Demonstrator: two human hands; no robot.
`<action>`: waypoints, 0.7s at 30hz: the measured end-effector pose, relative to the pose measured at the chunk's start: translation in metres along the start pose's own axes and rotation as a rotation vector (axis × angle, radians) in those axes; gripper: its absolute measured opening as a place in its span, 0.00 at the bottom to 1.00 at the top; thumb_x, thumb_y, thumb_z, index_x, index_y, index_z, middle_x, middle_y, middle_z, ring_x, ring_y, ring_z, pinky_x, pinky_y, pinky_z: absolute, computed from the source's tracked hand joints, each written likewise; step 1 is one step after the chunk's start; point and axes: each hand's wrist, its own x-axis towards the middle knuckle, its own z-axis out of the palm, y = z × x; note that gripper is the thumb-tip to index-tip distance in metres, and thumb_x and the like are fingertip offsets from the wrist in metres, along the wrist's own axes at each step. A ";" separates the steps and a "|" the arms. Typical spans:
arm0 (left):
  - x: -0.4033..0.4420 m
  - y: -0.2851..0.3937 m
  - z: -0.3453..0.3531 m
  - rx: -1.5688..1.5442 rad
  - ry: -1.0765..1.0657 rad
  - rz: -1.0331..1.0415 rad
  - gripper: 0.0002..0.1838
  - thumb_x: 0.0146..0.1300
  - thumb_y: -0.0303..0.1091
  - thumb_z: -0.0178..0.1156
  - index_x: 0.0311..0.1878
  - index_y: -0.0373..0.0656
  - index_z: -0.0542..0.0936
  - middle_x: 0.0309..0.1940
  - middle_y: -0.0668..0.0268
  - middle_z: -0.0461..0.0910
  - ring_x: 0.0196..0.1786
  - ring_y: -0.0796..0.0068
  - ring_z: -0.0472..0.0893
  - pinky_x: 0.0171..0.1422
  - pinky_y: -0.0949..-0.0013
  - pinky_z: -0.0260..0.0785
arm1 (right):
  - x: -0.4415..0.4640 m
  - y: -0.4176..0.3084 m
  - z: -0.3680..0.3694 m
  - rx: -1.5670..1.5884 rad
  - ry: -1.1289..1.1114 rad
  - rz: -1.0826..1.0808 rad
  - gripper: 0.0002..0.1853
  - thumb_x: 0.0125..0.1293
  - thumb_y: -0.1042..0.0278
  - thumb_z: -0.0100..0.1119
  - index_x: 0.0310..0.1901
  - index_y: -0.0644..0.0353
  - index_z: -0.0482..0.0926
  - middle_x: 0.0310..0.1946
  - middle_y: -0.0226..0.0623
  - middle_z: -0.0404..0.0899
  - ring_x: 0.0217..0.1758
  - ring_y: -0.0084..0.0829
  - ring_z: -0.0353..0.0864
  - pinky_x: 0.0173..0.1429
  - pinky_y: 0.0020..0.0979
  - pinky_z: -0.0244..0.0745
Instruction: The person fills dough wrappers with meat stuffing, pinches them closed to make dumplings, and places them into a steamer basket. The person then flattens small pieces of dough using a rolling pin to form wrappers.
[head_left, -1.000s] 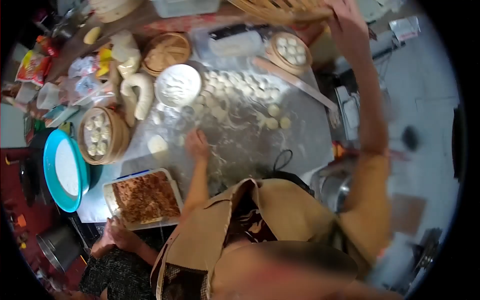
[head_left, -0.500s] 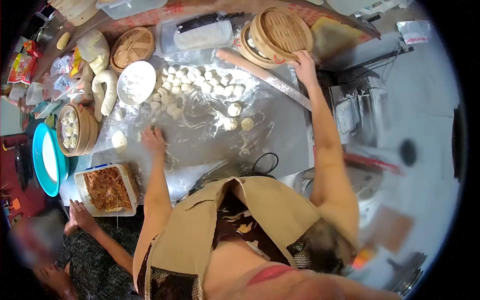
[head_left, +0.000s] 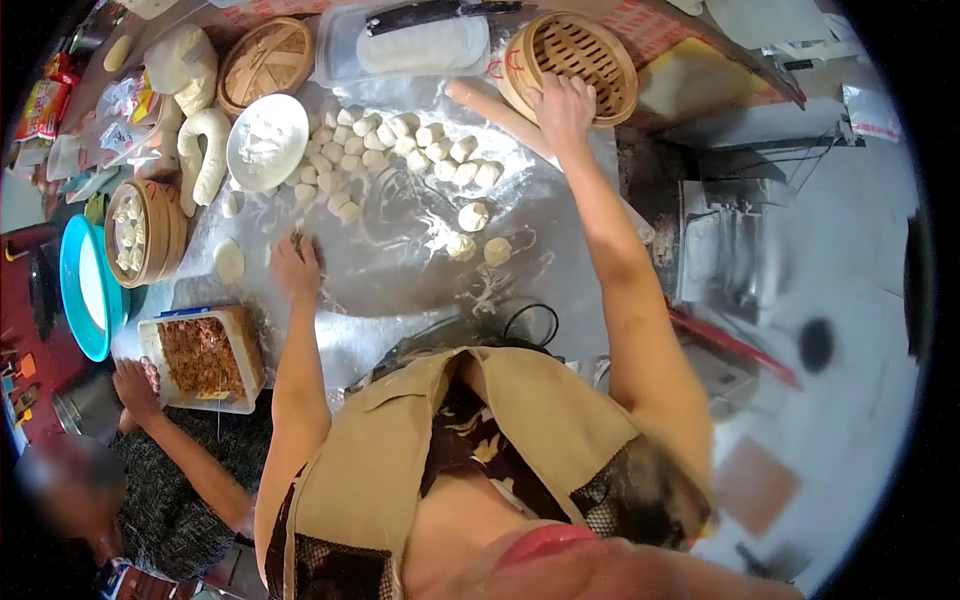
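My right hand (head_left: 565,108) is closed over the near rim of a round bamboo steamer (head_left: 628,95) at the back right, its fingers reaching inside. Slats show on the steamer's floor. Low on the floury metal worktop (head_left: 400,270), my left hand (head_left: 296,268) rests with fingers stretched out. Beside it lies a flat dough disc (head_left: 229,261). Many small dough pieces (head_left: 375,140) are spread beyond, and a wooden rolling pin (head_left: 500,118) runs under my right forearm. Two dough pieces and another flat disc (head_left: 497,251) lie near the middle.
A white bowl (head_left: 268,145), a dough roll (head_left: 207,160) and a steamer of shaped buns (head_left: 150,235) stand left. A tub of meat filling (head_left: 245,350) sits near a co-worker's hand (head_left: 137,392). A lidded steamer (head_left: 265,65) and plastic box (head_left: 335,55) are at the back.
The steamer tier my right hand held tilted over another now shows its slatted inside, and my hand has moved left along its rim. The co-worker's hands have shifted beside the filling tub.
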 end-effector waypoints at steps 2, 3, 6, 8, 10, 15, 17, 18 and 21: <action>0.000 -0.002 0.001 0.001 -0.001 -0.009 0.19 0.64 0.45 0.51 0.54 0.45 0.72 0.45 0.55 0.73 0.50 0.52 0.72 0.53 0.55 0.65 | 0.003 -0.001 0.005 -0.050 0.033 -0.015 0.14 0.51 0.55 0.64 0.33 0.56 0.80 0.27 0.34 0.80 0.38 0.36 0.74 0.45 0.38 0.63; 0.000 -0.003 0.002 -0.003 0.009 0.000 0.19 0.64 0.45 0.51 0.54 0.45 0.72 0.45 0.55 0.73 0.49 0.51 0.72 0.53 0.55 0.65 | 0.005 -0.002 0.004 -0.060 0.019 -0.012 0.15 0.51 0.54 0.64 0.32 0.56 0.80 0.28 0.34 0.81 0.39 0.36 0.74 0.45 0.38 0.63; 0.001 -0.008 0.006 -0.025 0.041 0.015 0.19 0.63 0.45 0.51 0.54 0.45 0.72 0.45 0.55 0.73 0.49 0.51 0.72 0.52 0.55 0.65 | 0.012 -0.005 0.005 -0.072 -0.067 0.045 0.14 0.53 0.54 0.63 0.32 0.58 0.81 0.31 0.34 0.81 0.42 0.34 0.73 0.48 0.38 0.62; -0.004 -0.010 0.009 -0.044 0.048 0.028 0.20 0.64 0.45 0.51 0.53 0.45 0.72 0.45 0.54 0.73 0.49 0.50 0.72 0.52 0.55 0.64 | 0.011 -0.007 0.004 -0.080 -0.083 0.028 0.15 0.54 0.55 0.63 0.32 0.59 0.81 0.31 0.35 0.81 0.43 0.35 0.73 0.49 0.38 0.62; -0.002 -0.008 0.007 -0.043 0.031 -0.010 0.20 0.63 0.45 0.51 0.53 0.44 0.73 0.44 0.54 0.73 0.48 0.50 0.72 0.52 0.55 0.64 | 0.014 -0.005 0.005 -0.091 -0.009 -0.030 0.15 0.54 0.54 0.63 0.33 0.59 0.81 0.32 0.36 0.81 0.43 0.36 0.73 0.50 0.39 0.62; -0.004 -0.013 0.011 -0.024 0.097 0.038 0.20 0.64 0.46 0.51 0.53 0.44 0.73 0.44 0.55 0.73 0.48 0.51 0.72 0.52 0.55 0.64 | 0.019 -0.001 -0.007 -0.035 -0.053 0.070 0.16 0.54 0.55 0.64 0.36 0.59 0.82 0.33 0.38 0.81 0.43 0.38 0.73 0.50 0.40 0.62; 0.002 -0.011 0.012 -0.056 0.086 0.030 0.20 0.63 0.46 0.51 0.53 0.44 0.73 0.44 0.55 0.73 0.47 0.51 0.72 0.52 0.55 0.64 | 0.015 0.002 -0.009 -0.013 0.006 0.031 0.15 0.53 0.57 0.65 0.36 0.58 0.81 0.31 0.37 0.81 0.41 0.37 0.73 0.48 0.39 0.63; 0.003 -0.012 0.012 -0.093 0.075 0.018 0.20 0.63 0.45 0.51 0.53 0.44 0.73 0.43 0.55 0.73 0.47 0.51 0.72 0.52 0.55 0.64 | 0.014 0.003 -0.012 -0.028 0.014 0.030 0.15 0.53 0.57 0.65 0.36 0.58 0.81 0.31 0.37 0.81 0.41 0.37 0.73 0.48 0.39 0.63; -0.006 -0.013 0.012 -0.122 0.042 0.009 0.20 0.64 0.44 0.51 0.54 0.43 0.73 0.44 0.54 0.73 0.48 0.50 0.72 0.53 0.55 0.63 | 0.003 0.001 -0.019 -0.050 -0.014 -0.015 0.15 0.54 0.56 0.64 0.39 0.58 0.81 0.28 0.36 0.79 0.38 0.36 0.72 0.47 0.38 0.62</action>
